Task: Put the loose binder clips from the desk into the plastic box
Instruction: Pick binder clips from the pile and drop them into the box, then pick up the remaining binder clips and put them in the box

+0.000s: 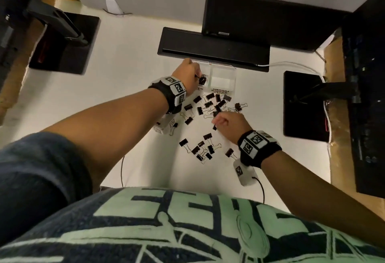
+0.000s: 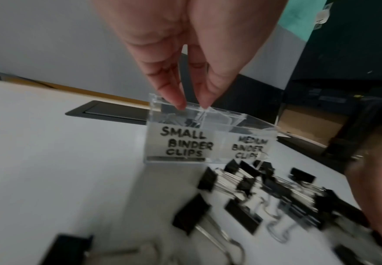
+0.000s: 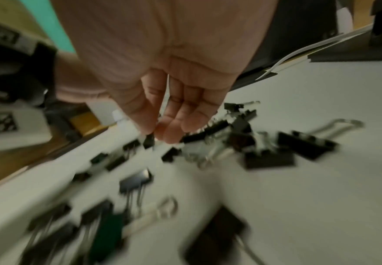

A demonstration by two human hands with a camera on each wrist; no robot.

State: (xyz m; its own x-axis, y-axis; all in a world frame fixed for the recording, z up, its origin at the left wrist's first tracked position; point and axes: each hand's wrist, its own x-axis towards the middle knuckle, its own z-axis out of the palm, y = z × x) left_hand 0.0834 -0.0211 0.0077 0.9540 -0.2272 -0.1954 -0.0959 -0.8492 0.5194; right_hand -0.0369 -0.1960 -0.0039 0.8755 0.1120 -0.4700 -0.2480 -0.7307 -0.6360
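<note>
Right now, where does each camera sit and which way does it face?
Head: above the desk, looking down; both forearms, the shirt, left hand at the plastic box.
Left wrist: behind the left hand, facing the box; fingertips at the SMALL compartment's rim.
Right wrist: behind the right hand, facing the loose binder clips.
Shared: all three show the clips.

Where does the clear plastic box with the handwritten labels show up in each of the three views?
Head: plastic box at upper centre, beside the left hand.
Left wrist: centre, its labelled front facing the camera, fingers above its rim.
Right wrist: not in view.
Shared landmark: the loose binder clips on the desk.
</note>
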